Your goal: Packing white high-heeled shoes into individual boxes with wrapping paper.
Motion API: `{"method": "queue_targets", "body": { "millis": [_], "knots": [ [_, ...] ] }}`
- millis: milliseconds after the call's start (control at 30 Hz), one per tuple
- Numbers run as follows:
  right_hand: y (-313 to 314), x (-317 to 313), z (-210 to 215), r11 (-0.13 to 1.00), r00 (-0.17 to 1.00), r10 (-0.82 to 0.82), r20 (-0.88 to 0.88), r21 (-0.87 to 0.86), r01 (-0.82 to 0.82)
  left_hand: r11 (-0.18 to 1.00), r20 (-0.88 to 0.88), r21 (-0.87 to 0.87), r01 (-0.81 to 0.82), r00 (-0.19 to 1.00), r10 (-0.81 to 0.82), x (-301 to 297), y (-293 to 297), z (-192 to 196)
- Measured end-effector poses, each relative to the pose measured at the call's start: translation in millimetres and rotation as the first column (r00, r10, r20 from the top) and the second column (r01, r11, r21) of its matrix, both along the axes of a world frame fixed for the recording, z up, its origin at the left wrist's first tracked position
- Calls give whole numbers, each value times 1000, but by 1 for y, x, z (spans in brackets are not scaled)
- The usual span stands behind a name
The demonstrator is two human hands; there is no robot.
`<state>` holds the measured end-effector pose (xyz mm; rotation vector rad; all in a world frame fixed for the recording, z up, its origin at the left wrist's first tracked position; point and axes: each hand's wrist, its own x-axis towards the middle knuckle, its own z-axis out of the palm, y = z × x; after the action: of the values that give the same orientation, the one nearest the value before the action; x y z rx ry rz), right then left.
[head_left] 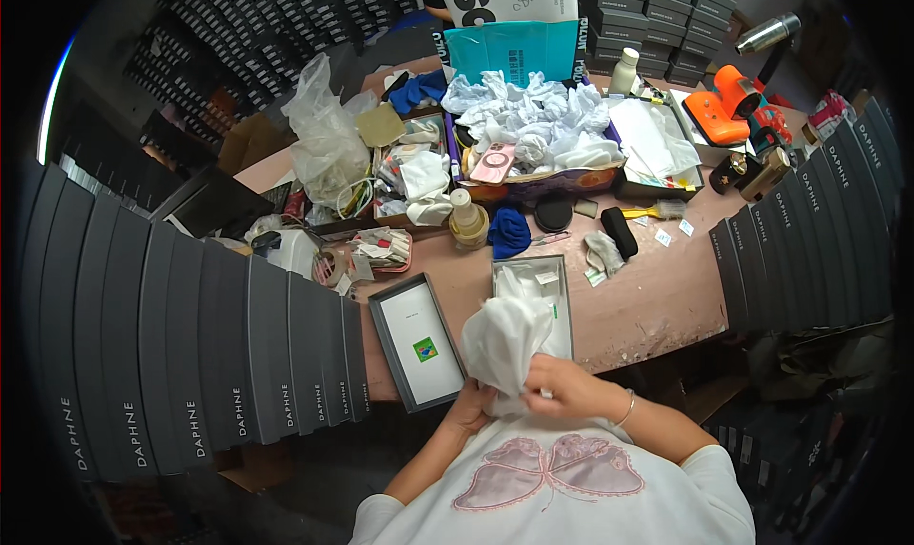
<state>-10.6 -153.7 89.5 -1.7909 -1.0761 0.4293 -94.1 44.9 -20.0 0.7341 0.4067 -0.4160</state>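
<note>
A soft white cloth bag or wrap (500, 345) is bunched up in front of my body, and I cannot see what, if anything, is inside it. My left hand (470, 407) is closed on its lower left edge. On the right side my right hand (566, 389) grips the same cloth, fingers curled. Just beyond it lies an open grey box (564, 321) with white paper inside, partly hidden by the cloth. To the left rests a dark-rimmed box lid (385, 328) with a white inner face and a green sticker (425, 350).
Tall rows of dark shoeboxes (219, 336) flank the table (647, 326) on the left, with more boxes (809, 221) on the right. Farther back stand a carton of crumpled white paper (571, 181), a bottle (468, 219), a blue cloth (509, 233), a yellow-handled brush (652, 212) and an orange tool (719, 112).
</note>
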Motion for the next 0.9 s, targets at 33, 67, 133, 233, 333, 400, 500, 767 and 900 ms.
{"method": "queue_targets", "body": {
  "millis": [33,67,133,233,333,400,500,767,900],
  "knots": [
    [-6,6,-11,983,978,-144,-153,89,158,998,52,63,30,998,-33,4,8,3],
    [-14,16,-27,935,913,-267,-308,148,323,991,106,123,55,992,-68,9,15,6],
    [-21,40,-26,809,695,-263,-669,239,537,996,291,20,87,953,-89,25,22,20],
    [-17,48,0,659,299,84,-951,278,699,968,58,-233,-88,993,104,51,18,46],
    [12,44,-41,596,157,151,-976,217,773,952,95,-296,-79,989,111,67,-14,3],
    [16,38,-42,738,382,-296,-876,45,673,917,112,-398,-37,990,88,65,-21,-5],
    [13,37,-41,810,765,-581,-276,-105,577,900,141,-433,36,990,28,62,-5,-3],
    [3,15,12,911,916,-401,-20,101,401,882,135,-470,-41,984,118,62,8,-2],
    [-6,21,-34,844,833,-535,-137,-57,533,850,126,-526,-41,984,126,71,12,-3]
  ]
}}
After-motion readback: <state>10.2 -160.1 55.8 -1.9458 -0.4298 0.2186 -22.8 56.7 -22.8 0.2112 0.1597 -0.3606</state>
